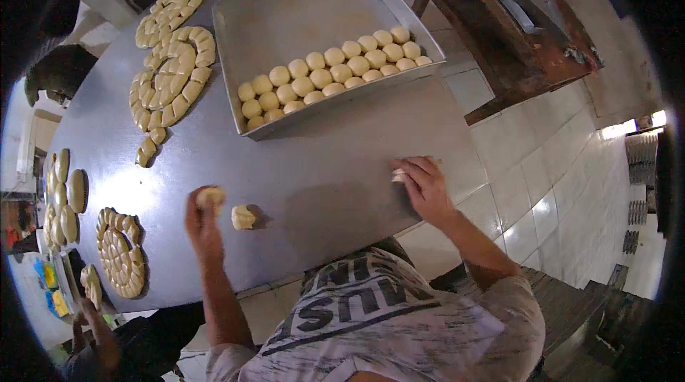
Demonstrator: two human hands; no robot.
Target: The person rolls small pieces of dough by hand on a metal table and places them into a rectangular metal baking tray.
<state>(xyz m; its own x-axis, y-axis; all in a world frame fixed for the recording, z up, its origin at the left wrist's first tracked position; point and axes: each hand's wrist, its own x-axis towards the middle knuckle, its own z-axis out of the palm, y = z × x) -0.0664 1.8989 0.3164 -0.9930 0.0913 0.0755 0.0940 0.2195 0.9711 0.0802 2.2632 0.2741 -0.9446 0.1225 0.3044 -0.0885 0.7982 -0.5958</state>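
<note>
My left hand (202,221) is closed round a pale piece of dough (211,197), held over the metal table. Just right of it, a loose lump of dough (243,218) sits on the tabletop. Farther right, near the table's edge, my right hand (426,186) has its fingers curled over a small pale piece of dough (398,176), most of it hidden under the hand. Beyond both hands stands a square metal tray (296,3). Rows of round dough balls (334,71) fill its near side.
Coiled, cut dough ropes (171,82) lie at the left, with another coil (121,257) nearer. Oval dough pieces (68,200) rest by the left edge. A co-worker's hand (93,318) holds dough (90,285) at lower left. A wooden stand (510,32) is at the right.
</note>
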